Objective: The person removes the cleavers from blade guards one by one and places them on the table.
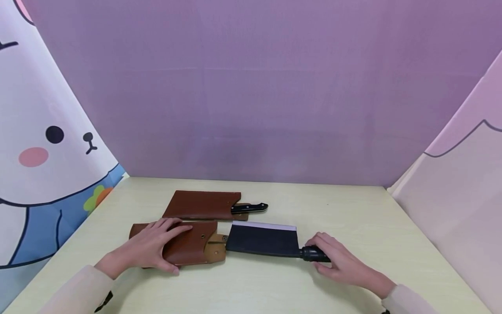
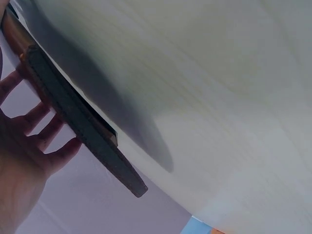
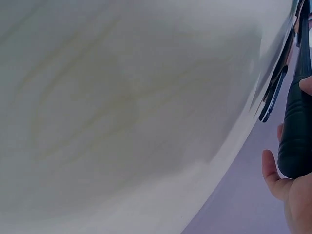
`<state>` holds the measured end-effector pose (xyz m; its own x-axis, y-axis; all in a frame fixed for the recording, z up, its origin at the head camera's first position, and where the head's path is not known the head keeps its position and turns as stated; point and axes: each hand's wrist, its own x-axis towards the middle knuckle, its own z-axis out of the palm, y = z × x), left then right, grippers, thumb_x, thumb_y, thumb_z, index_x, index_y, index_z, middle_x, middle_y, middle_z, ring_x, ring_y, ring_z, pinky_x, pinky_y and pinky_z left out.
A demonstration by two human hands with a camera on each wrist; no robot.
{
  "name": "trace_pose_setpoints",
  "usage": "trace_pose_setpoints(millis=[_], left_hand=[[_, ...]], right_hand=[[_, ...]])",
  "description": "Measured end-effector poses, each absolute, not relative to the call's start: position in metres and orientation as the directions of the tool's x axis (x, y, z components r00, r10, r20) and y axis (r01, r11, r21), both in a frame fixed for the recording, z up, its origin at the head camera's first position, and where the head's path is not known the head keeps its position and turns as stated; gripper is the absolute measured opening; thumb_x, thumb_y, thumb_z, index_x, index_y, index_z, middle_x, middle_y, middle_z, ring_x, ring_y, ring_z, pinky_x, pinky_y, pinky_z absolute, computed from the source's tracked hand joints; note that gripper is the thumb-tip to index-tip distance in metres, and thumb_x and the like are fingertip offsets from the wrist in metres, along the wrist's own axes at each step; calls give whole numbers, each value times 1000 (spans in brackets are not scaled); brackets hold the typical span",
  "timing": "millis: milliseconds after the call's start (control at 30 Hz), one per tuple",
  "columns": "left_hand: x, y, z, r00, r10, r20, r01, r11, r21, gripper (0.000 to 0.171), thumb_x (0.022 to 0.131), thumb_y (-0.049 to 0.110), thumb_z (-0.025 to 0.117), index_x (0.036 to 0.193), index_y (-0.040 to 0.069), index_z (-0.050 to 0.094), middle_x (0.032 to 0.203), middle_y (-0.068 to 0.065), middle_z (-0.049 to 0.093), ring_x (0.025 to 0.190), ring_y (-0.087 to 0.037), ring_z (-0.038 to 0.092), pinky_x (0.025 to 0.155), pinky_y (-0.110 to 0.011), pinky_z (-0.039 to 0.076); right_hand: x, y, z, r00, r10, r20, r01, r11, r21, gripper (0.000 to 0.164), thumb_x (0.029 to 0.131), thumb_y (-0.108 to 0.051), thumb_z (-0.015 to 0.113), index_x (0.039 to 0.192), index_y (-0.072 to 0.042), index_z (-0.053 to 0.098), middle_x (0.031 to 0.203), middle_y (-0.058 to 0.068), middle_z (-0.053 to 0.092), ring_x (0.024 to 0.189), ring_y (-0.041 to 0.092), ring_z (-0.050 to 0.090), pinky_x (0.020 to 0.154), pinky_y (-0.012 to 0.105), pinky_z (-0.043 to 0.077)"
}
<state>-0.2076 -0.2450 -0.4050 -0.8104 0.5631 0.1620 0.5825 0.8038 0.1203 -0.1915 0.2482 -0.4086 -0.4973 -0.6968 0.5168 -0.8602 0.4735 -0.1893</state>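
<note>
My left hand (image 1: 154,244) lies over a brown leather knife sheath (image 1: 192,248), fingers spread across it and thumb at its near edge. In the left wrist view, the fingertips touch the face of this sheath (image 2: 83,126). The sheath's mouth faces right, with a tan inner flap and snap showing. My right hand (image 1: 341,264) grips the black handle (image 3: 295,126) of a cleaver. The cleaver's dark, broad blade (image 1: 262,240) points left, with its pale cutting edge facing away from me. Its front end is right at the sheath's mouth.
Behind the first sheath lies a second brown leather sheath (image 1: 204,205), from which a black knife handle (image 1: 251,208) sticks out to the right. A purple cloth backdrop (image 1: 255,109) rises at the table's far edge. Printed cloth walls stand on both sides.
</note>
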Motion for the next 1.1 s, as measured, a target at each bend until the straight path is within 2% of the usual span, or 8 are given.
trace_pose_setpoints(millis=[333,633,867,1100], left_hand=[[-209,-241,-407,-786,588,190,613,781,117,101,54,80,60,137,25,42,133,-7,42,119,-28,41,86,-55,40],[-212,-234,-410,-768,613,186,636,765,106,99,56,81,59,138,27,41,135,-8,42,122,-28,40,90,-56,38],[-214,-228,-412,-762,623,177,644,757,106,99,56,81,59,137,27,41,134,-7,42,121,-27,40,89,-55,38],[-216,-222,-413,-767,626,141,641,757,126,98,58,80,58,138,27,40,135,-9,40,122,-30,40,88,-57,38]], right_hand=[[-192,259,-411,-485,-693,534,-868,455,-197,45,63,0,69,105,-9,56,91,-8,51,81,1,44,70,13,37],[-190,270,-413,-518,-676,524,-844,501,-189,47,61,-1,70,104,-12,57,92,-13,51,82,-2,44,69,15,39],[-187,277,-413,-500,-668,551,-851,495,-173,50,57,0,71,104,-12,57,92,-11,51,80,1,45,67,19,39],[-184,286,-409,-536,-668,517,-830,530,-176,47,59,-2,71,103,-12,58,92,-14,51,82,-3,44,72,13,36]])
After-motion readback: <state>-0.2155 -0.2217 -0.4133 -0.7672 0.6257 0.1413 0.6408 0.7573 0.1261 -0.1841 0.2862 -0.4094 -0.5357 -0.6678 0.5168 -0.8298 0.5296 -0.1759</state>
